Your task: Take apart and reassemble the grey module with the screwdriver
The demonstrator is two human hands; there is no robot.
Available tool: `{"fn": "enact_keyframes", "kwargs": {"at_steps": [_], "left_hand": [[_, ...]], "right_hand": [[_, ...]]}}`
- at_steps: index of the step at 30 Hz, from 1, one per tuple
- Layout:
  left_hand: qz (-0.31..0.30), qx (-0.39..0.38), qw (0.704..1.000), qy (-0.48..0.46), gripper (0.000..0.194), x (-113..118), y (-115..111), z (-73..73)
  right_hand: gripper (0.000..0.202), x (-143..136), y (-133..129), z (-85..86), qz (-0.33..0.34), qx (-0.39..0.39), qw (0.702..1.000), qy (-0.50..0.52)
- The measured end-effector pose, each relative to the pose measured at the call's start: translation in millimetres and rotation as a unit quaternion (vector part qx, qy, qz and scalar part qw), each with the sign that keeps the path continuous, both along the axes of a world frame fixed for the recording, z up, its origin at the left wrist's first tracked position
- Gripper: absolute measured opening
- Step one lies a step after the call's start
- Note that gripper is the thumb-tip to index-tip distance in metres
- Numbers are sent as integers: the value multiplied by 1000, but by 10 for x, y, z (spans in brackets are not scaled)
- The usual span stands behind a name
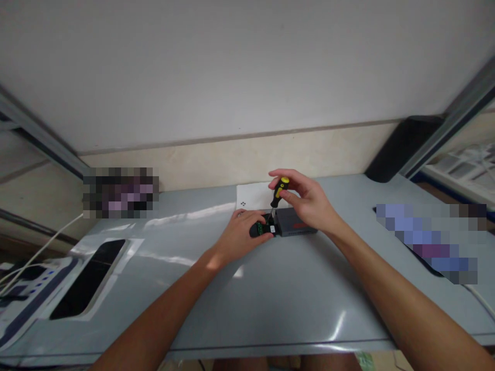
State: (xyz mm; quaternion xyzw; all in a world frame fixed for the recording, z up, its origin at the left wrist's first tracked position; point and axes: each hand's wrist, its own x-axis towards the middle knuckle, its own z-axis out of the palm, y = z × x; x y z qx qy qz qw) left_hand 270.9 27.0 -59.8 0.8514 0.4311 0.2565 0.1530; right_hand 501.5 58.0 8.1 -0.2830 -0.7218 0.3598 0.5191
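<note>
My right hand (305, 198) grips a short black and yellow screwdriver (280, 191) by its handle. The shaft points down at a small black device with a green circuit board (260, 228). My left hand (242, 229) is closed around that device, fingers on its far side and thumb on its near side. Directly to the device's right lies a dark grey box (296, 222) with a reddish mark on top; whether the two are joined I cannot tell. Behind my hands is a white sheet of paper (253, 195) with a few small dark dots. The exact spot under the screwdriver tip is too small to make out.
A dark phone (91, 278) lies at the left on white paper, beside a power strip (38, 296) with cables. A black cylinder (404, 147) leans at the back right. Blurred-out items sit at both sides. The grey table (278, 299) ends at a wall behind.
</note>
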Motion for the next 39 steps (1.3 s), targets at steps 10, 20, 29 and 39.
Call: {"fn": "enact_keyframes", "kwargs": {"at_steps": [10, 20, 29, 39], "left_hand": [[-1, 1, 1000, -2, 23, 2, -9, 12], [10, 9, 1000, -7, 35, -4, -6, -10], [-1, 9, 1000, 0, 28, -12, -6, 14], [-11, 6, 1000, 5, 23, -16, -12, 32]], "right_hand": [[21, 33, 34, -30, -38, -3, 999, -15], [16, 52, 32, 10, 7, -30, 999, 12], [14, 77, 42, 15, -3, -46, 999, 6], [20, 123, 106, -73, -35, -70, 996, 42]]}}
